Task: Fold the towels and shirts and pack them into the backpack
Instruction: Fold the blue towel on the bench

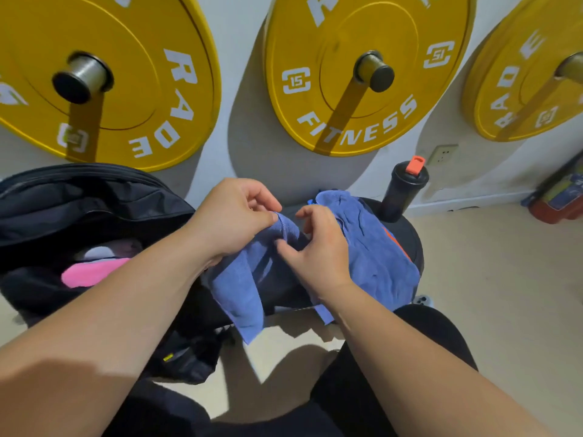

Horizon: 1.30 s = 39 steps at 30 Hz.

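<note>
Two bare hands work a blue towel (pixel 372 257) at centre: the left hand (pixel 233 216) pinches its edge, the right hand (pixel 318 244) has fingers loosely curled on the cloth. An open black backpack (pixel 79 197) sits at nine o'clock. One hanging corner may slip, spoiling the fold.
</note>
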{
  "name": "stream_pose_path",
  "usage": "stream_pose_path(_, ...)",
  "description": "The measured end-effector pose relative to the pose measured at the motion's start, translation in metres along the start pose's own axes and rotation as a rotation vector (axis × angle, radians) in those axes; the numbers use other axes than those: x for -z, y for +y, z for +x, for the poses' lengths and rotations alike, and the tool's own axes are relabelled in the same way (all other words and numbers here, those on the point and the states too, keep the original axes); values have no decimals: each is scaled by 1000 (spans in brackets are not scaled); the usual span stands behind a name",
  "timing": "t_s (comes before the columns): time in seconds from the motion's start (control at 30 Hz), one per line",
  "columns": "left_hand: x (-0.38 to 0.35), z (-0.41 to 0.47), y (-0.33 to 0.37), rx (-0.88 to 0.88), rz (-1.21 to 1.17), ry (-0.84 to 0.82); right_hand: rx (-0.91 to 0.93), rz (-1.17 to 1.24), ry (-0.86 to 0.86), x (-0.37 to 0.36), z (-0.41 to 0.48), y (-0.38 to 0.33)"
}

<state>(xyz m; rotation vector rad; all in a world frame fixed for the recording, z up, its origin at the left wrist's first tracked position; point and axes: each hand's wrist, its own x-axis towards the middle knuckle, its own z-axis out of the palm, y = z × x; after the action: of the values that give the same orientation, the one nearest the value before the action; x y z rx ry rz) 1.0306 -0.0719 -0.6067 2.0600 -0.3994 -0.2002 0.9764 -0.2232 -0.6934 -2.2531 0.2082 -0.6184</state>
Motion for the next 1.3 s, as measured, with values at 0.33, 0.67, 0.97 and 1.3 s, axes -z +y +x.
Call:
stream_pose_path(0.33,45,-18,20,-125,-131,292,-86,-53,-137,6,1,-8)
stream_pose_path(0.67,60,-16,20,-222,-29,436,-284,-367,-748,17,-7,74)
stream_pose_path(0.97,68,-6,-77,86,622,302,-227,-83,-289,64,47,70)
stream_pose_path(1.3,55,-18,-76,136,774,219,-34,-712,-657,149,59,62)
